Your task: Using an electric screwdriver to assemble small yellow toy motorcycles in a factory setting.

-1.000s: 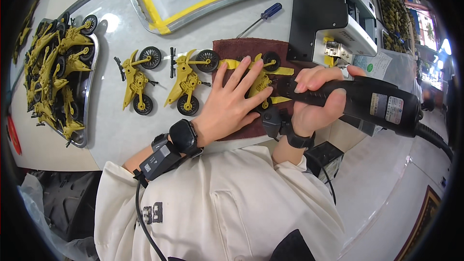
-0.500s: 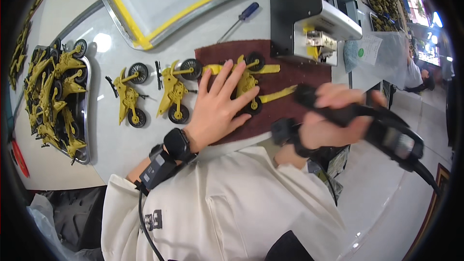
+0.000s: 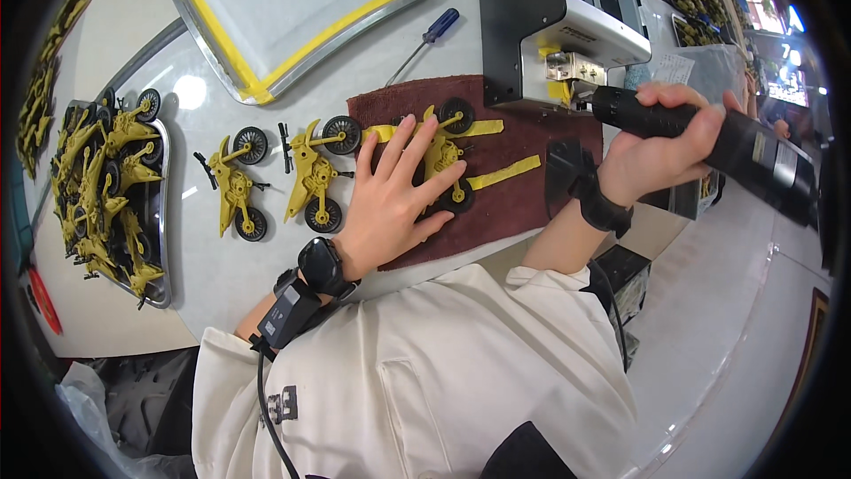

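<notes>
- Our yellow toy motorbike (image 3: 441,155) lies on the maroon cloth (image 3: 496,222); our left hand (image 3: 388,204) is spread flat over it, not gripping anything.
- What's new: our right hand (image 3: 663,153), fingers wrapped round the black power screwdriver (image 3: 753,153), has swung it off the bike over to the screw feeder (image 3: 523,36). Can't tell if the tip touches. We reckon the bike's just being steadied now.
- Counts: two tape strips (image 3: 505,172) showing right of the bike, two loose motorbikes (image 3: 233,185) on the desk (image 3: 213,280), one blue-handled screwdriver (image 3: 441,25), one heaped tray (image 3: 165,244) (too jumbled).

Bright; round glare (image 3: 191,89) on tabletop (image 3: 186,253) toward left edge. Lights (image 3: 795,18) past right edge blown out. Fisheye bowing.
</notes>
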The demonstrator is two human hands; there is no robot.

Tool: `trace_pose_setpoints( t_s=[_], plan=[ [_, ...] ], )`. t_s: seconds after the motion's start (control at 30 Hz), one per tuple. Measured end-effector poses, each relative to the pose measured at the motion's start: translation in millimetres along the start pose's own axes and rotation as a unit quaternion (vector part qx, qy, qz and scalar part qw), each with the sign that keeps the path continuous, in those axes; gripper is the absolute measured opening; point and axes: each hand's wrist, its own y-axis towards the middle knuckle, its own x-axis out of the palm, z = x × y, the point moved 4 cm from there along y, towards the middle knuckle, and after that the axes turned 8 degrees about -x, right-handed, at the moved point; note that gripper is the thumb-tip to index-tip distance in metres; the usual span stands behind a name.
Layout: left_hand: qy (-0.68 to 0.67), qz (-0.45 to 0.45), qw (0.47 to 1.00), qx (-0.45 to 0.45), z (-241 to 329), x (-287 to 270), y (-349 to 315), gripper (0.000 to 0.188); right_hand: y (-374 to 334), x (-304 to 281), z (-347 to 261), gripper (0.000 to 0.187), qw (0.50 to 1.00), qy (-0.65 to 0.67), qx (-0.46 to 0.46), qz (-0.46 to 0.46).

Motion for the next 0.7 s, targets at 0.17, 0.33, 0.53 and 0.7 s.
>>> trace_pose_setpoints(
  t_s=[0.17, 0.33, 0.53, 0.7],
  plan=[
    [0.003, 0.009, 1.0, 0.0, -1, -1, -2, 0.061, -17, -2, -14, 0.046, 0.983, 0.045, 0.163, -0.074],
    [-0.021, 0.009, 1.0, 0.02, -3, -5, -2, 0.061, -65, -17, -48, 0.063, 0.967, 0.189, 0.129, -0.113],
    [-0.065, 0.002, 0.998, -0.01, -9, -7, -5, 0.072, -97, 1, -61, 0.059, 0.956, 0.204, 0.087, -0.19],
    [-0.043, 0.011, 0.999, -0.004, -9, -4, -6, 0.07, -105, 3, -60, 0.061, 0.951, 0.211, 0.098, -0.204]
  ],
)
